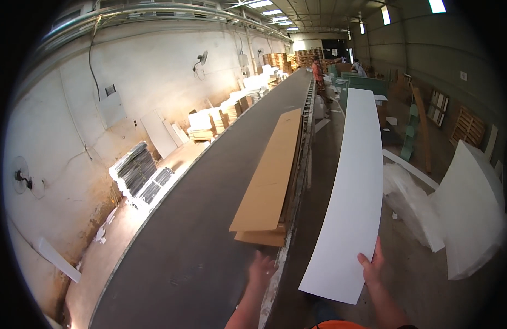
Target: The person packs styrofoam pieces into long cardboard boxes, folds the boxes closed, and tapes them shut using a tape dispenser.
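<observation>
My right hand (372,262) grips the near right edge of a long white board (349,186), thumb on its face and fingers at the edge. The board slants away from me beside the belt. Over the right side of the dark conveyor belt (182,236), my left hand (261,267) is slightly blurred, its fingers apart with nothing in them. Just beyond it lies a long flat brown cardboard carton (270,181) on the belt's right edge. A flap (261,237) sticks out at the carton's near end. My left hand appears apart from the carton.
Foam sheets (467,208) and clear plastic wrap (409,203) lie on the floor at right. Dark bundled panels (135,170) and stacked cartons (209,123) line the left wall. A person (317,70) stands at the belt farther along. Wooden pallets (467,125) lean at right.
</observation>
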The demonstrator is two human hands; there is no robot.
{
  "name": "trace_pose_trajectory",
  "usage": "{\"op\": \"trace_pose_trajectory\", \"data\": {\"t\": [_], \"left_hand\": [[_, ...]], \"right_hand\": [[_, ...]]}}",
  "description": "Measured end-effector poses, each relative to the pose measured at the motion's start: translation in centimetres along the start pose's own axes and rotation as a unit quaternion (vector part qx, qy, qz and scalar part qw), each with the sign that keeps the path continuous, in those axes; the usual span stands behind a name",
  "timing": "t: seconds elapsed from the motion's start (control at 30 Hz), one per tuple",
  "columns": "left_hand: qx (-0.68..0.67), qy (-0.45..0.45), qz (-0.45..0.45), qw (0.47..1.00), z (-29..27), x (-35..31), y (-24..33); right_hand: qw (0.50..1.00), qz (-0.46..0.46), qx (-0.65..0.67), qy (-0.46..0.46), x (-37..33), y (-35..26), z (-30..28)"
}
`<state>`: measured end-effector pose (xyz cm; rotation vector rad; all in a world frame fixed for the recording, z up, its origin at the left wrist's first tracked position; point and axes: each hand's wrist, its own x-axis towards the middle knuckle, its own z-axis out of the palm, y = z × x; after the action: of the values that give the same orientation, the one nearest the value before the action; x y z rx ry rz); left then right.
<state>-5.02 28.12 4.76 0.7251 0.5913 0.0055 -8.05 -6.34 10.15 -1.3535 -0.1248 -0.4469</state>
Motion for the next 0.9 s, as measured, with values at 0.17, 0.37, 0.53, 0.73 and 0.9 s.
{"op": "trace_pose_trajectory", "data": {"t": [0.17,0.37,0.53,0.73,0.9], "left_hand": [[0.065,-0.179,0.127,0.973,-0.5,13.0,0.0],[-0.227,-0.050,0.088,0.969,3.4,13.4,11.9],[-0.303,0.077,0.159,0.936,4.0,12.4,18.7],[-0.328,0.116,0.163,0.923,6.6,10.7,18.4],[-0.322,0.164,0.170,0.917,6.6,10.8,17.3]], "right_hand": [[0.999,0.027,0.022,-0.013,10.3,8.8,4.5],[0.995,0.099,0.004,-0.012,21.1,14.1,12.1],[0.994,0.095,0.041,-0.038,27.9,18.6,20.5],[0.978,0.103,-0.168,-0.071,29.5,24.9,29.3],[0.919,0.187,-0.327,-0.114,30.5,29.1,31.6]]}}
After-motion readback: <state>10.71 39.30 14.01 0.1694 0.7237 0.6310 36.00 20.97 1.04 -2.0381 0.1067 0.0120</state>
